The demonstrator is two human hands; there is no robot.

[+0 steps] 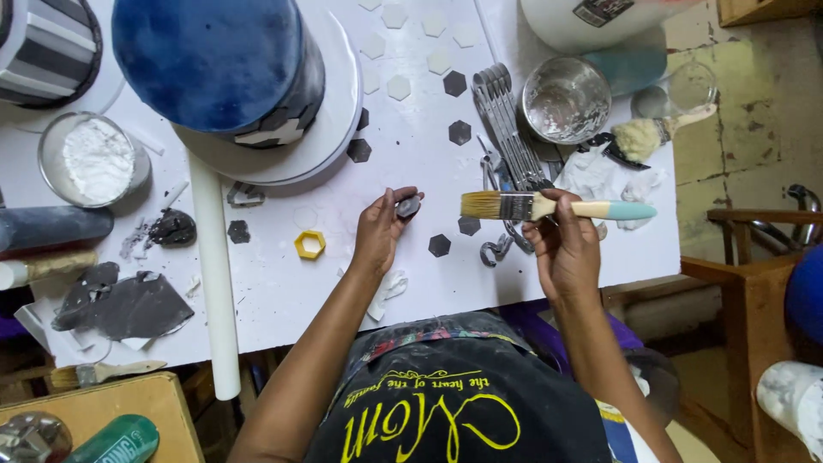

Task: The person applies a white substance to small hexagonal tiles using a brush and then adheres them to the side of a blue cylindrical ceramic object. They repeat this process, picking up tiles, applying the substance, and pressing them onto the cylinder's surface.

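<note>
**Listener:** What are the hands doing right now?

**Operator:** I am looking down over a white work table (283, 291). My left hand (381, 231) pinches a small dark grey hexagon piece (408, 206) between thumb and fingertips, lifted just above the table near its middle. My right hand (561, 244) is closed around the pale handle of a flat paintbrush (549, 207), held level, its tan bristles pointing left toward the hexagon piece but not touching it. The hands are apart, with the brush head between them.

**Listener:** How would you do this step well?

**Operator:** I judge the brush is about to wipe the piece. I would keep the pinch light and at the edges, so the face stays open, and use only the bristle tips, in short strokes.

**Listener:** What lies around them?

**Operator:** Just left of the left hand sits a yellow hexagon cutter (309, 244). More dark and white hexagon pieces are scattered above and between the hands. A tall round cake covered in deep blue (210, 60) stands on a white board at upper left, with a tin of white powder (96, 160) to its left.

**Listener:** Any packages or labels?

**Operator:** A large white tub (591, 21) at the top right edge carries a small dark rectangular label; I cannot make out more. At the bottom left corner lies a green cylindrical can (116, 441) with pale lettering, on a wooden surface. My dark apron (446, 411) has yellow script across it.
</note>
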